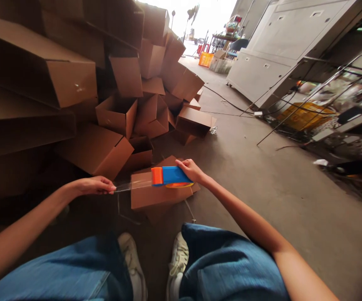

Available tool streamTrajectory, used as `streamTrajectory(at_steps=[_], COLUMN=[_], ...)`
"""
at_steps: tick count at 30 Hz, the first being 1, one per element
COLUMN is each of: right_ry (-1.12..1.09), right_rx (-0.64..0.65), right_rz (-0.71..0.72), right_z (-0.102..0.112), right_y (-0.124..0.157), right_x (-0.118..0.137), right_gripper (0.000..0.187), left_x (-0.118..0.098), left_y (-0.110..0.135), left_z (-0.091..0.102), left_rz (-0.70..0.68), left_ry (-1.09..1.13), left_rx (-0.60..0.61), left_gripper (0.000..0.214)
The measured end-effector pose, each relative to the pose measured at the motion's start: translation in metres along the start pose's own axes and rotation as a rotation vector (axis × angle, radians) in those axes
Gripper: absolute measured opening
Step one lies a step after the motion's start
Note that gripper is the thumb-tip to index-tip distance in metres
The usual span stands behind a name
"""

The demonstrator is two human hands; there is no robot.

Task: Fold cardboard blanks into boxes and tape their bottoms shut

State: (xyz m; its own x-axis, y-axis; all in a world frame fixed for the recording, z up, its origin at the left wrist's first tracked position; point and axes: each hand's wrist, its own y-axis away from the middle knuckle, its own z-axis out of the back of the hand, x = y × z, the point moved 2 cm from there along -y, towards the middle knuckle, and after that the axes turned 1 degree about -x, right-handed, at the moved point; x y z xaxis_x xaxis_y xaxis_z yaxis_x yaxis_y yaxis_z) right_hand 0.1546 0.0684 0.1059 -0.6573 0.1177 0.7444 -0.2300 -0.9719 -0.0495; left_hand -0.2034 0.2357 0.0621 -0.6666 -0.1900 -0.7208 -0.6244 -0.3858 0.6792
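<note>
My right hand (192,169) grips a blue and orange tape dispenser (170,175) over a flattened brown cardboard box (159,194) on the floor. A strip of clear tape (133,186) stretches left from the dispenser. My left hand (95,185) pinches the free end of that strip, fingers pressed together. Both hands hover just above the box, in front of my knees in blue jeans and my white shoes (177,261).
A big heap of assembled brown cartons (118,113) fills the left side and the back. Grey concrete floor (262,188) spreads to the right. Grey cabinets (275,54), cables, a yellow crate (306,115) and metal racks line the right edge.
</note>
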Motion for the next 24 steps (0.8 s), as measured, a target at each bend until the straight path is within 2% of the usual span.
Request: streamTrajectory(at_steps=[5, 8, 14, 17, 19, 24], right_ry=[-0.003, -0.003, -0.027, -0.042, -0.052, -0.087], right_rx=[-0.004, -0.007, -0.014, -0.009, -0.011, -0.016], right_rz=[-0.013, -0.007, 0.010, 0.017, 0.013, 0.001], right_z=[-0.007, -0.010, -0.009, -0.008, -0.007, -0.007], right_y=[0.003, 0.001, 0.001, 0.003, 0.004, 0.004], right_x=[-0.006, -0.007, -0.008, -0.009, -0.010, -0.012], right_gripper=[0.061, 0.061, 0.060, 0.060, 0.060, 0.061], left_x=[0.010, 0.013, 0.011, 0.010, 0.010, 0.013], left_y=[-0.005, -0.004, -0.005, -0.009, -0.010, -0.014], left_z=[0.000, -0.010, -0.045, -0.053, -0.053, -0.054], left_rz=[-0.021, -0.045, -0.056, -0.093, -0.120, -0.150], left_ry=[-0.035, -0.081, -0.088, -0.148, -0.175, -0.196], left_rx=[0.010, -0.020, -0.359, -0.498, -0.551, -0.596], left_gripper=[0.047, 0.049, 0.063, 0.065, 0.064, 0.064])
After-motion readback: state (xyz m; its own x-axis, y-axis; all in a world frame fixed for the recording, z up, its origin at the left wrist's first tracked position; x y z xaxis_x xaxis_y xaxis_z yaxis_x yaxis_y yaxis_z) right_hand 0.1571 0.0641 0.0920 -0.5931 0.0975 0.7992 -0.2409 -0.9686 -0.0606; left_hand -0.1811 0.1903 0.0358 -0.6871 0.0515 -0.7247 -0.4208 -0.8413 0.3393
